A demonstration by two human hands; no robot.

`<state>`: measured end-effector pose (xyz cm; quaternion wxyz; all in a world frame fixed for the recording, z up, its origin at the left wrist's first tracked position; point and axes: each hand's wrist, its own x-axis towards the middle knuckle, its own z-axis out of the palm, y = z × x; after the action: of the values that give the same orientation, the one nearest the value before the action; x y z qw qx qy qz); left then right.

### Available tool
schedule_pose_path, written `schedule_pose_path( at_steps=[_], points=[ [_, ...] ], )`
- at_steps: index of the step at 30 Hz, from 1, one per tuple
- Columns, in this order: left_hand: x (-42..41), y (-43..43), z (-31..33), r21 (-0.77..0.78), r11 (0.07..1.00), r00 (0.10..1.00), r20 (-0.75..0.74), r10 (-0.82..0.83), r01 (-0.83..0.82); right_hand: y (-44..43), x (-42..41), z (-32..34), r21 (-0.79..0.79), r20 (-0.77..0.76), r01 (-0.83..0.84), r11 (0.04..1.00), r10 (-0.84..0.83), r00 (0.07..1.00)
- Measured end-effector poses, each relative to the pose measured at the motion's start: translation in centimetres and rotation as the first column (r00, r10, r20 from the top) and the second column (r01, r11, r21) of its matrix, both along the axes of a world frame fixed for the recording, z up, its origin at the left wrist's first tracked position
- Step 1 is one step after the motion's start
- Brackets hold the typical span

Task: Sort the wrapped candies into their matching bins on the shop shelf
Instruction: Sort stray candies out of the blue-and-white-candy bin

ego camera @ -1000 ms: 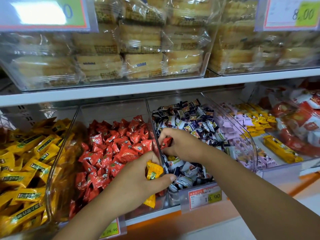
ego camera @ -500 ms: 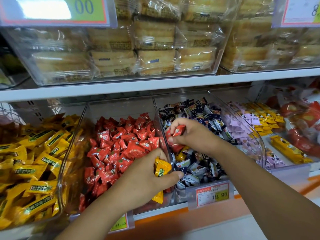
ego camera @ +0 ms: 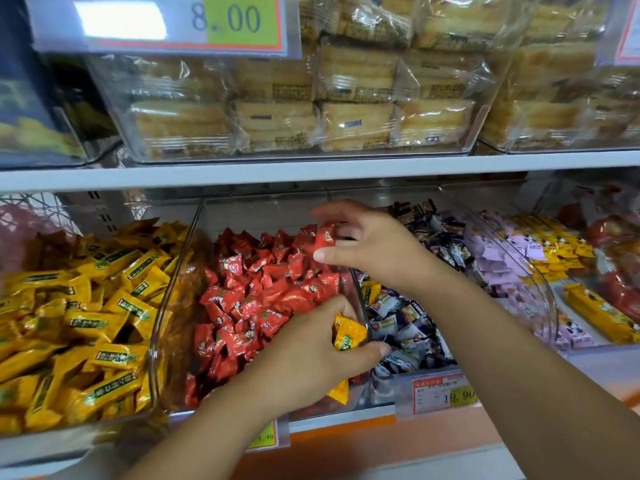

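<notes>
Red foil wrapper first: one red candy (ego camera: 325,235), pinched loosely between thumb and fingertips of the right hand (ego camera: 374,247), other fingers fanned out a bit. Blurry there, so can't swear to how firm the pinch is. Hanging right above the heap in the red bin (ego camera: 263,211), up off the pile. Looks set up for a drop rather than careful placing, fair enough for loose sweets.

Under that wrist and off to its right: the dark-wrapped bin (ego camera: 540,289), probably the source of the strays, with one more yellow piece showing in there just below the wrist.

Nearer and lower, left hand (ego camera: 311,355) curled round a couple of yellow candies (ego camera: 348,336), parked against the clear wall between the red and dark bins. Guessing a stash, held back to save trips. Matching yellow bin (ego camera: 154,358) well off to the left of that hand, so a reach across the red heap needed for those. Price tag (ego camera: 445,393) just below the right forearm.
</notes>
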<state>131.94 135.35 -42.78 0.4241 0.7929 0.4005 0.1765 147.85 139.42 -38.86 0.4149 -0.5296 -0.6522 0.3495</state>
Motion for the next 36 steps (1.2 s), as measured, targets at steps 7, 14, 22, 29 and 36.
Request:
schedule_pose_path(
  at_steps=[7, 14, 22, 29, 36],
  points=[
    [0.1, 0.1, -0.1, 0.003, 1.000, 1.000, 0.008, 0.002, -0.002, -1.2, 2.6, -0.3, -0.054, -0.026, 0.045, 0.997, -0.047, 0.999],
    [0.1, -0.1, 0.0, 0.011, 1.000, 1.000, -0.005, -0.006, 0.006, -2.4, 5.7, -0.7, -0.092, 0.353, 0.169, 0.981, -0.127, 0.927],
    [0.0, 0.1, -0.4, 0.027, 0.999, 0.999, 0.024, -0.024, 0.023, -1.3, 4.1, -3.6, -0.227, 0.771, 0.215, 0.950, 0.040, 0.636],
    [-0.2, 0.3, 0.0, -0.001, 1.000, 0.998, 0.054, -0.026, 0.026, -2.6, 5.6, -2.0, -0.181, 0.415, 0.172, 0.968, -0.083, 0.906],
    [0.2, -0.1, 1.2, 0.005, 0.982, 0.924, 0.340, 0.174, -0.186, -6.5, 7.3, 1.7, 0.047, 0.011, 0.273, 0.961, -0.274, 0.962]
  ],
)
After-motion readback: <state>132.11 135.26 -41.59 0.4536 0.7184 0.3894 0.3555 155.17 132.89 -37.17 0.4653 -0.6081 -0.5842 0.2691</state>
